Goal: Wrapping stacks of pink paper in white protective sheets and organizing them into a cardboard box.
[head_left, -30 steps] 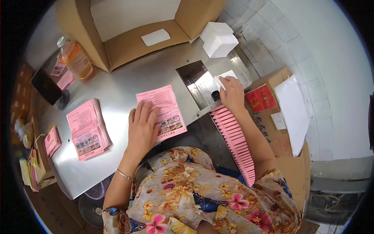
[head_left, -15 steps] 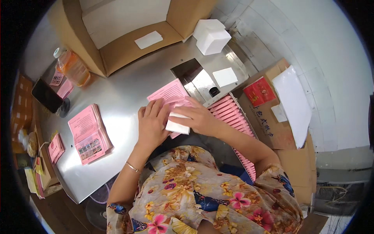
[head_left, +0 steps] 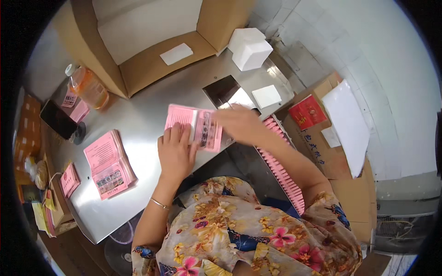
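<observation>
A pink printed sheet (head_left: 212, 133) with a strip of small pictures lies near the table's front edge. On its middle sits a narrow white pad (head_left: 194, 120), partly covered by the paper and my fingers. My left hand (head_left: 176, 151) rests on the sheet's left part, fingers stretched flat and thumb apart, beside the pad. My right hand (head_left: 244, 125) is at the sheet's right edge, its fingers smeared by motion, so their grip is unclear. Under my right forearm runs a long row of pink-wrapped packets (head_left: 283, 170).
A stack of pink sheets (head_left: 108, 158) lies on the left of the metal table (head_left: 142, 124). Behind are a bottle (head_left: 90, 87), a phone (head_left: 58, 119) on a stand and an open carton (head_left: 161, 66). White pads (head_left: 266, 96) and a white block (head_left: 250, 48) stand back right.
The white pad has left my right hand and now lies on the pink sheet. The sheet has turned more upright. My right hand has shifted right.
</observation>
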